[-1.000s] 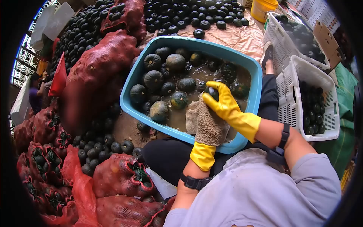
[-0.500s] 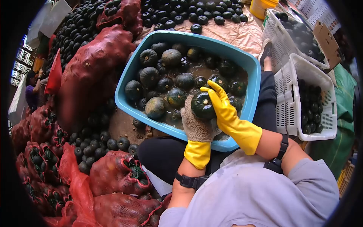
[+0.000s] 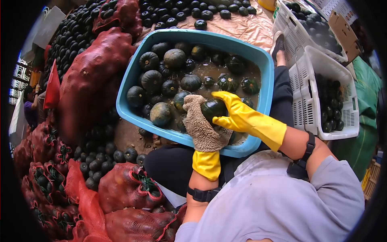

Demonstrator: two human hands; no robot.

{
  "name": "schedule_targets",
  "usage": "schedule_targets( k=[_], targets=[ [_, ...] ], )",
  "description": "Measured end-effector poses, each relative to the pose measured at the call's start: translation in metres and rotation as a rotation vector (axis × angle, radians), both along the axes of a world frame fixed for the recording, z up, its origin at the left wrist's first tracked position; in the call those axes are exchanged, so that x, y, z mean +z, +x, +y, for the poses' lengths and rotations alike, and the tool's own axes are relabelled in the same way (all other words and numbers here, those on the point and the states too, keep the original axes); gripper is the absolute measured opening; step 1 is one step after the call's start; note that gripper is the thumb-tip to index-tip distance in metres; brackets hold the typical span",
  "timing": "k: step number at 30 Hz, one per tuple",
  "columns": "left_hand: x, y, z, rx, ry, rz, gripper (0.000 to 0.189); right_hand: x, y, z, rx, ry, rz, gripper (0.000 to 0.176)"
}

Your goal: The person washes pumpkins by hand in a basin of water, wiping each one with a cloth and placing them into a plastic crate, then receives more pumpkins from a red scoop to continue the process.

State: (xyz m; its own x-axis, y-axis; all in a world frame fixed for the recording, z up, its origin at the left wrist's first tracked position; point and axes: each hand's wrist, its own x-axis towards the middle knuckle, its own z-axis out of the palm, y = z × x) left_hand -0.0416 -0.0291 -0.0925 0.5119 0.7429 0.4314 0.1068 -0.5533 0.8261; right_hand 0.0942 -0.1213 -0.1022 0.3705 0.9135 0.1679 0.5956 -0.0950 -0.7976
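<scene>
A dark green squash, wet and shiny, is held between my hands over the near side of a blue tub. My right hand, in a yellow rubber glove, grips it from the right with thumb and fingers apart around it. A brown fuzzy cloth or mitt covers my left hand, with a yellow glove cuff below. That hand presses the fuzzy fabric against the squash's left side; its fingers are hidden. Several more green squashes sit in muddy water in the tub.
White crates with squashes stand to the right. Red mesh sacks and loose squashes crowd the left. More squashes lie on a tan sheet beyond the tub. Another person is at the far left.
The squash has turned in my hands, so its pale stem spot no longer faces up. My right hand has shifted lower around it, and the fuzzy fabric has moved up its left side.
</scene>
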Motion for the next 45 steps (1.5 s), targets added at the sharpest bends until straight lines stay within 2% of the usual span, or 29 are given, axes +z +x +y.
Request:
schedule_targets(
  k=[1,2,3,4,5,6,7,8,10,11,12,13,15,18,19,21,22,25,27,29,31,33,34,36,38,40,42,43,45],
  targets=[
    [0.000,-0.004,0.005,-0.055,0.039,0.017,0.093,0.036,-0.001,0.002,0.144,-0.166,0.254,0.084],
    [0.001,-0.007,0.008,-0.107,-0.008,0.040,0.094,0.059,-0.001,-0.001,0.174,-0.307,0.256,0.084],
    [-0.003,-0.006,0.006,-0.118,-0.204,-0.013,0.092,0.071,-0.002,-0.003,0.205,-0.442,0.258,0.084],
    [-0.006,-0.002,0.005,-0.120,-0.393,-0.073,0.090,0.066,-0.002,-0.004,0.190,-0.379,0.354,0.079],
    [-0.009,0.001,0.004,-0.115,-0.580,-0.139,0.088,0.028,0.001,-0.002,0.228,-0.166,0.823,0.074],
    [-0.011,0.002,0.003,-0.107,-0.766,-0.207,0.087,0.020,-0.011,-0.001,0.039,-0.138,1.094,0.074],
    [0.001,-0.002,0.003,-0.139,-0.435,-0.040,0.087,0.015,-0.027,0.002,-0.160,-0.103,1.357,0.075],
    [0.013,-0.006,0.004,-0.115,-0.095,0.088,0.086,0.007,-0.030,0.008,-0.208,-0.039,1.183,0.077],
    [-0.001,-0.004,0.000,-0.004,0.110,0.068,0.088,-0.017,-0.015,0.006,-0.109,0.084,0.402,0.079],
    [-0.008,-0.006,0.002,0.002,0.209,0.048,0.087,0.007,-0.010,0.002,-0.057,0.121,-0.007,0.078],
    [0.004,-0.009,0.008,-0.063,0.213,0.018,0.083,0.036,-0.010,0.001,0.131,0.041,0.183,0.082],
    [0.015,-0.012,0.014,-0.131,0.215,-0.010,0.079,0.045,-0.013,-0.005,0.146,-0.136,0.109,0.081],
    [0.003,-0.014,0.020,-0.251,0.014,0.061,0.084,0.039,-0.012,-0.006,0.169,-0.008,0.142,0.074],
    [0.000,-0.005,0.000,-0.109,-0.221,-0.072,0.087,0.000,-0.010,0.013,0.012,0.095,0.908,0.067],
    [0.000,-0.001,-0.003,-0.036,-0.183,-0.026,0.086,-0.012,-0.005,0.017,-0.097,0.009,0.805,0.070],
    [-0.001,0.007,-0.007,0.109,-0.118,0.073,0.083,-0.042,-0.012,0.029,-0.375,0.155,0.039,0.072],
    [0.000,0.008,-0.008,0.118,-0.065,0.070,0.078,-0.049,-0.005,0.029,-0.344,0.258,-0.212,0.075],
    [-0.006,0.007,-0.007,0.112,0.106,0.122,0.072,-0.031,-0.017,0.013,-0.140,0.214,-0.244,0.074],
    [-0.008,0.005,-0.004,0.075,0.131,0.149,0.074,-0.031,-0.029,0.010,-0.193,0.161,-0.046,0.068],
    [0.005,-0.011,0.001,-0.046,0.157,0.151,0.083,-0.019,-0.038,0.002,-0.266,-0.072,0.376,0.065],
    [0.011,-0.013,0.006,-0.028,0.268,0.197,0.092,-0.037,-0.022,0.000,-0.110,0.033,1.042,0.055],
    [-0.004,-0.007,0.011,-0.021,0.113,0.436,0.092,0.007,-0.014,-0.007,-0.181,-0.094,1.588,0.055],
    [-0.011,-0.003,0.010,0.028,0.142,0.395,0.089,0.012,-0.002,-0.011,-0.190,-0.209,1.665,0.069],
    [-0.007,0.003,0.007,0.116,0.196,0.312,0.083,0.019,0.016,-0.022,-0.090,-0.144,1.783,0.077],
    [0.009,-0.008,0.005,-0.064,0.126,0.524,0.079,0.017,0.049,-0.046,-0.038,0.020,1.966,0.082],
    [0.014,-0.007,0.010,-0.173,-0.067,0.497,0.067,0.052,0.094,-0.083,-0.156,0.439,1.698,0.073],
    [0.000,0.005,0.014,-0.210,-0.678,0.102,0.055,0.083,0.156,-0.131,-0.309,1.124,1.958,0.082],
    [-0.006,0.010,0.016,-0.159,-1.023,-0.159,0.050,0.087,0.192,-0.159,-0.281,1.409,1.854,0.079],
    [-0.013,0.016,0.019,0.077,-1.497,-0.611,0.038,0.078,0.233,-0.180,-0.582,1.468,1.404,0.070]
  ],
)
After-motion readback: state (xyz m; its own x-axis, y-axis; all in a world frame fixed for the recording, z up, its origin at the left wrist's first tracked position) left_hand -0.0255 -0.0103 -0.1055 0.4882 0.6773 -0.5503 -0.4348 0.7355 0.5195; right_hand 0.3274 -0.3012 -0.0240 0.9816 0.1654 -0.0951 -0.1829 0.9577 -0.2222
